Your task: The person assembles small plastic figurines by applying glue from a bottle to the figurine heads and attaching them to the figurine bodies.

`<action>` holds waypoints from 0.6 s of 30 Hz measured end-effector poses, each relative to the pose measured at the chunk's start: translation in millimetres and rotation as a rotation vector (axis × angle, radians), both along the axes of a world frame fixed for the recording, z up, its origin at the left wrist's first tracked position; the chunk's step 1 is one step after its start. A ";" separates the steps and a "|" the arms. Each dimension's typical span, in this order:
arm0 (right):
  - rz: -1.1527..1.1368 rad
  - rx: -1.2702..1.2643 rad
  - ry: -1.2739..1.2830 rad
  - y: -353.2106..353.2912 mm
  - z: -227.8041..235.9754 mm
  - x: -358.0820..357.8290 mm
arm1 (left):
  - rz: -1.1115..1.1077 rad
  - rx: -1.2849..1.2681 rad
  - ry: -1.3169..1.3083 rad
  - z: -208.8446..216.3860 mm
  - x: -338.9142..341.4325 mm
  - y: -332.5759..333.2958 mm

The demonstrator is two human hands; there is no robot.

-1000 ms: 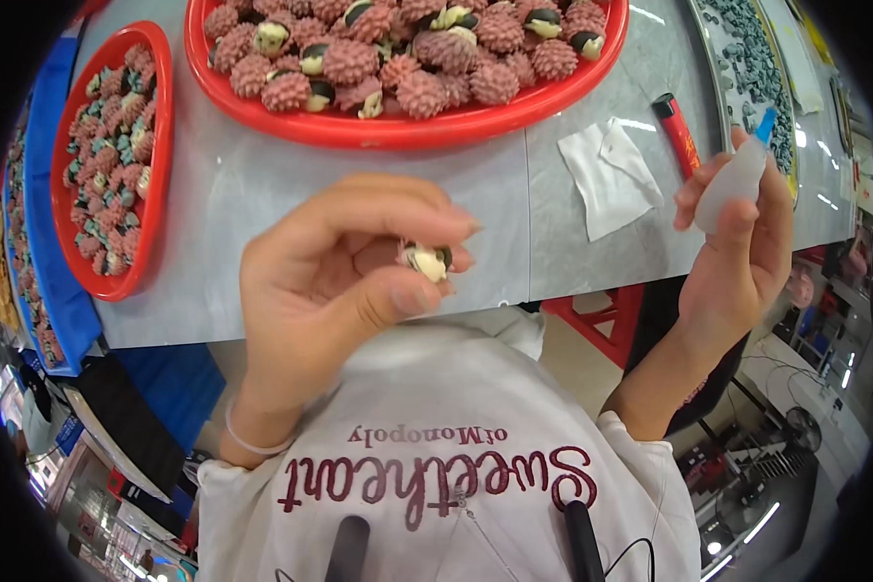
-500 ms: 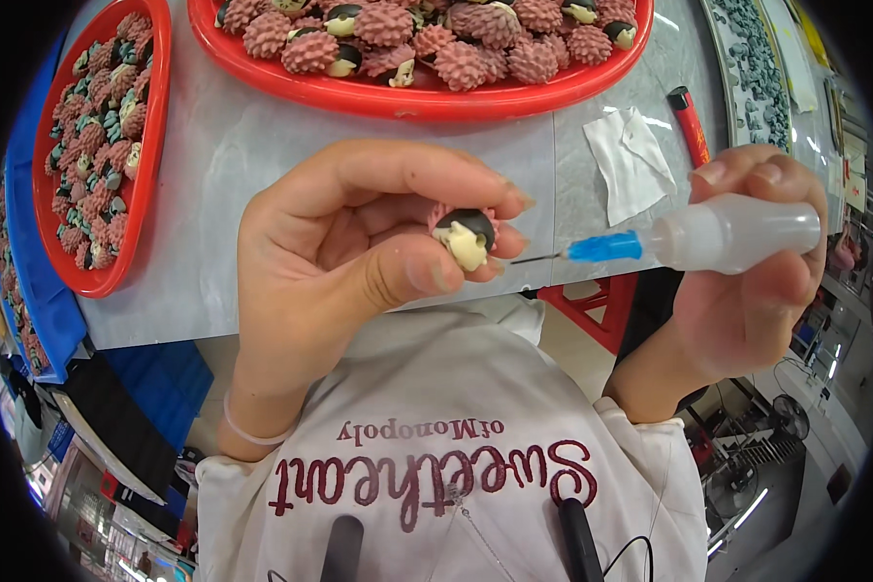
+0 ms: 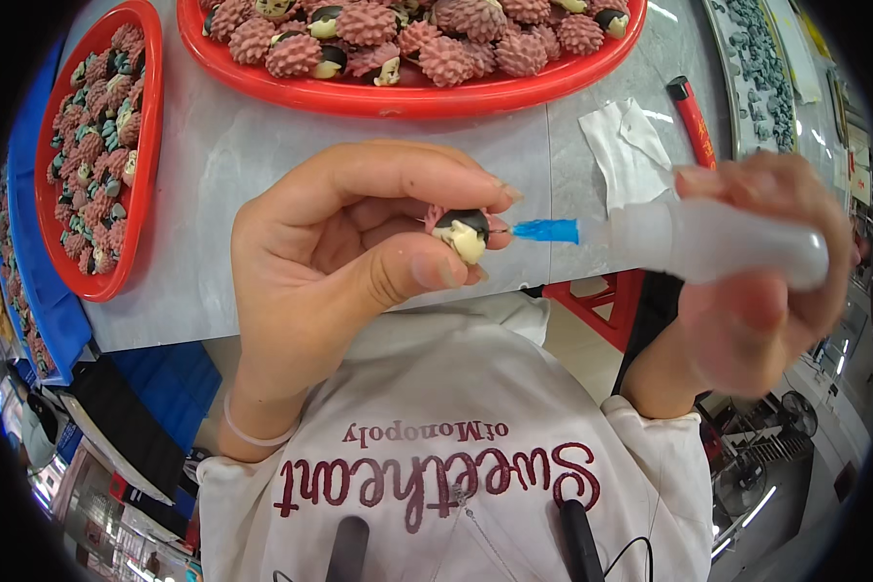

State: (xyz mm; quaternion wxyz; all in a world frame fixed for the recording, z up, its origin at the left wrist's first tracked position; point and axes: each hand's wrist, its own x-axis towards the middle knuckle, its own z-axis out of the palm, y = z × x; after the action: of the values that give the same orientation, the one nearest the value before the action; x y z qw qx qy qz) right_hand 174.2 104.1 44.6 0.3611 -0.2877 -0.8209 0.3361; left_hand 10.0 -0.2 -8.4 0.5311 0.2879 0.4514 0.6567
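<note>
The grey worktop [image 3: 194, 213] carries a large red tray [image 3: 388, 101] of knobbly pink pieces [image 3: 446, 60]. Your left hand [image 3: 301, 252] pinches one small pink, black and cream piece [image 3: 464, 233]; your right hand [image 3: 747, 335], blurred, wraps a squeeze bottle [image 3: 718, 242] whose blue needle tip [image 3: 547, 231] points at that piece, touching or nearly so. An unsteady right hand could jab the left; too hard a squeeze could flood the piece.

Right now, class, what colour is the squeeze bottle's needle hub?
The needle hub is bright blue, seen in the head view.
</note>
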 end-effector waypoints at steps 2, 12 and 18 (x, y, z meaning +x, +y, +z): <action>-0.029 0.177 -0.063 -4.9 5.6 -0.1 | 0.016 0.013 0.036 -0.3 0.8 0.5; 0.063 0.277 0.131 -7.9 -3.6 3.5 | -0.013 0.029 -0.021 -1.8 -0.7 -1.2; 0.330 -0.030 0.094 2.6 -1.4 25.5 | -0.012 0.048 -0.027 -1.0 -2.7 -1.4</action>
State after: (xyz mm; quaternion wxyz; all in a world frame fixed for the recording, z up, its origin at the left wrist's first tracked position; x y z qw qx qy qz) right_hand 199.7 106.7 43.3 0.3345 -0.1382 -0.8341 0.4163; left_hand 7.3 -1.6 -9.4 0.5340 0.2945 0.4266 0.6680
